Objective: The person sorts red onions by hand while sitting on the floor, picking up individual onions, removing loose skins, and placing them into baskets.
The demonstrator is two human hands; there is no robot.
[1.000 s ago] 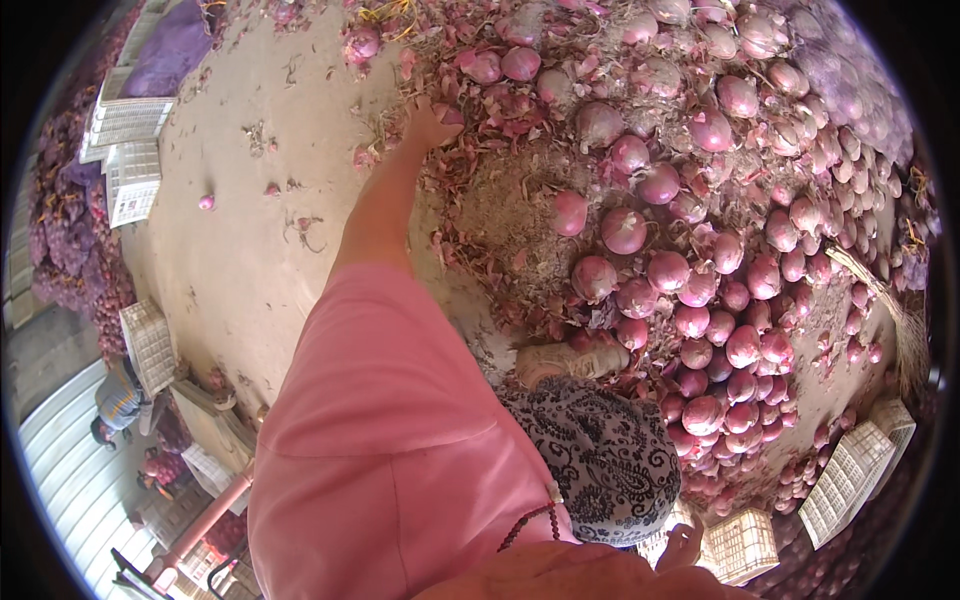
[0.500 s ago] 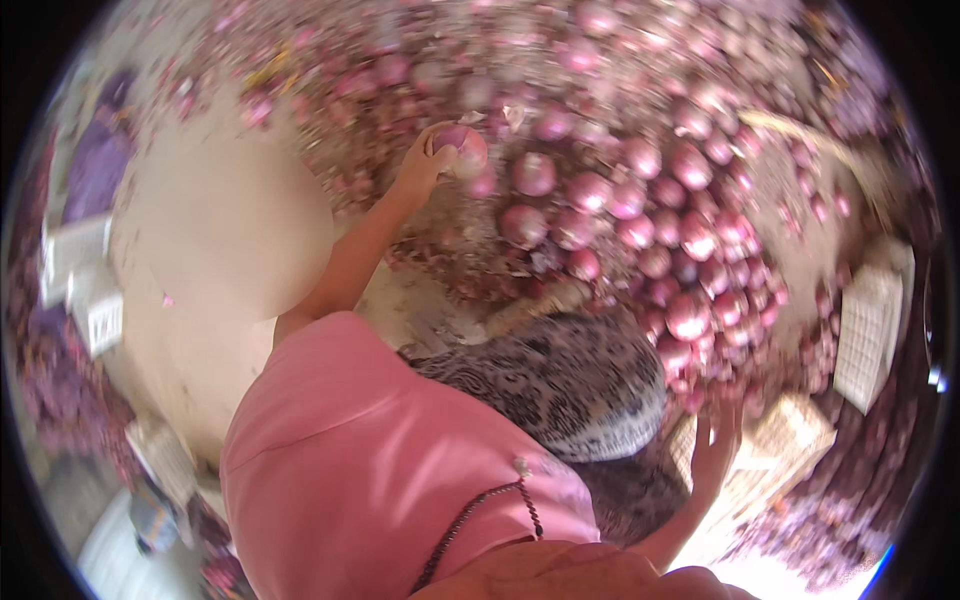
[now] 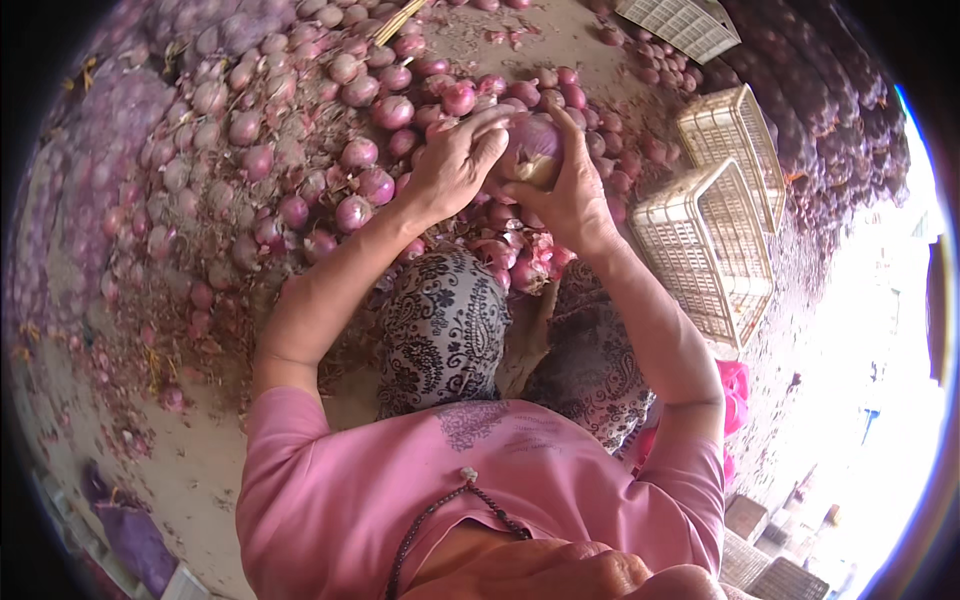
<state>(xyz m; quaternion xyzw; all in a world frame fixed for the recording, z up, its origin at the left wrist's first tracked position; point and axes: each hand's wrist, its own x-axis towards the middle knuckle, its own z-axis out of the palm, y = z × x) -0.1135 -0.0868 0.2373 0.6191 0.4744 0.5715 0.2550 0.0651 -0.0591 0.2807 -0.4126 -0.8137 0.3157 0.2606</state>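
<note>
In front of me, above the pile, is a large red onion [image 3: 533, 148] with a pale end facing me. My right hand [image 3: 578, 205] grips it, thumb on the near side and fingers along its right. My left hand [image 3: 448, 172] is closed in against the onion's left side, its fingers bent and its fingertips at the edge. Part of the onion is hidden by the fingers. Many red onions [image 3: 393, 112] lie beneath and around both hands, with loose papery skins [image 3: 525, 250] just below them.
Two cream plastic crates [image 3: 690, 212] [image 3: 742, 98] lie tipped at the right, and another crate [image 3: 680, 22] is at the far right. Filled purple mesh sacks [image 3: 105, 190] line the left. My patterned knees [image 3: 445, 330] are between me and the pile.
The view has swung round. My left hand, formerly stretched out left with an onion, is now at the middle. My right hand has come up from beside a crate onto the onion.
</note>
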